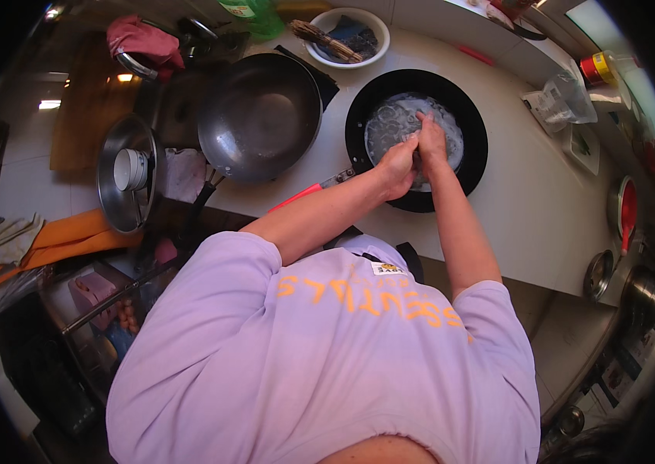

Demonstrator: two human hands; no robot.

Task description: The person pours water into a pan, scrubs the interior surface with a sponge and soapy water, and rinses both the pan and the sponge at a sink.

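Both hands meet over a black frying pan that holds cloudy, bubbly liquid. My left hand is at the near side of the pan's middle, pressed against my right hand, whose fingers point toward the pan's far side. Whether something lies between the palms is hidden. The pan's red handle points toward the lower left, partly under a forearm. Left of this pan sits a large dark wok, its inside bare and shiny.
Behind the pans, a white bowl holds a bundled-stick brush and a dark cloth. A green bottle stands beside it. At far left, a metal basin holds small white bowls. Plastic packaging lies along the right wall.
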